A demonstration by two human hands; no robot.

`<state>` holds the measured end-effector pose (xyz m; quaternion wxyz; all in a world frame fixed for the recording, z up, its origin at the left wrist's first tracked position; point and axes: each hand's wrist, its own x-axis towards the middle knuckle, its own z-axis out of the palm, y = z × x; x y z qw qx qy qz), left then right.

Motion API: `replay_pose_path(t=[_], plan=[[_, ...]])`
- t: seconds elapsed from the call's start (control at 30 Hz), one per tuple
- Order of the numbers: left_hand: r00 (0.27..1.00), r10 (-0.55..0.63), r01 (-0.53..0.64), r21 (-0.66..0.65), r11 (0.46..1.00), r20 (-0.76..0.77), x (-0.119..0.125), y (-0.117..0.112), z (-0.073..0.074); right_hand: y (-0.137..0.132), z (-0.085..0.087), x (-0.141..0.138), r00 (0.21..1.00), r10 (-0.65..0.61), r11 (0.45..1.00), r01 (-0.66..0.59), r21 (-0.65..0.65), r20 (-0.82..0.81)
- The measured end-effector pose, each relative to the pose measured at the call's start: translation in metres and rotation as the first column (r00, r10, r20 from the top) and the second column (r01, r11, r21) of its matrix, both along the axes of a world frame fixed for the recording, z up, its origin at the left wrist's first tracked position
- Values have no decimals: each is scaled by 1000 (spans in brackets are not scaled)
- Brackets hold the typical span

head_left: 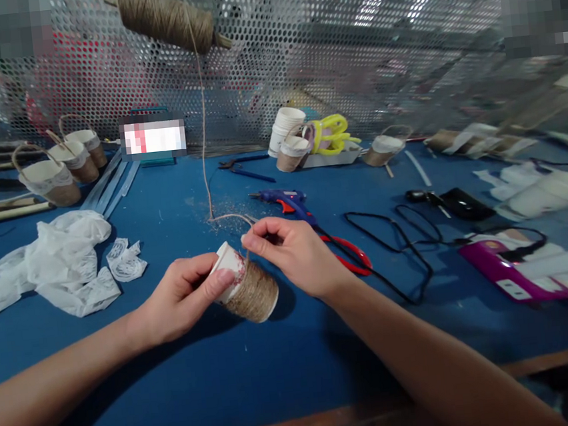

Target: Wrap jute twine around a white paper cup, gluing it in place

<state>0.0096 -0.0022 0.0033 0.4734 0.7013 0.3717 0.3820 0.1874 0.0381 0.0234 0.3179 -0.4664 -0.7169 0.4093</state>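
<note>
Handwork at a blue bench point(196, 395). The left hand point(171, 297) grasps a tilted paper cup point(233, 263), its red print too small to read, over the front of the bench. Twine point(252, 293) wraps the cup's lower part; the right hand point(292, 249) pinches the strand beside it, which leads back and up to a spool point(165, 20). Behind: a glue gun point(290, 200), its pale label illegible. Right: a purple object point(492, 265) with white patches.

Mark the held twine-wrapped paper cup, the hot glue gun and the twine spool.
Held twine-wrapped paper cup point(252, 294): head view, on its wrapped side.
Hot glue gun point(288, 196): head view, on its blue body.
Twine spool point(163, 18): head view, on its windings.
</note>
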Motion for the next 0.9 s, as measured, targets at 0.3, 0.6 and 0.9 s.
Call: replay_pose_path(t=[0.3, 0.6, 0.9], plan=[[999, -27, 25, 72, 997, 29, -3, -3, -1, -2, 2, 0, 1000, 5, 1000, -4, -19, 25], [999, -28, 25, 72, 997, 43, -1, -2, 0, 0, -2, -1, 998, 44, 998, -42, -42, 34], [998, 50, -48, -53, 997, 40, -2, 1, -7, -2, 6, 0, 998, -61, 996, 63, 65, -29]])
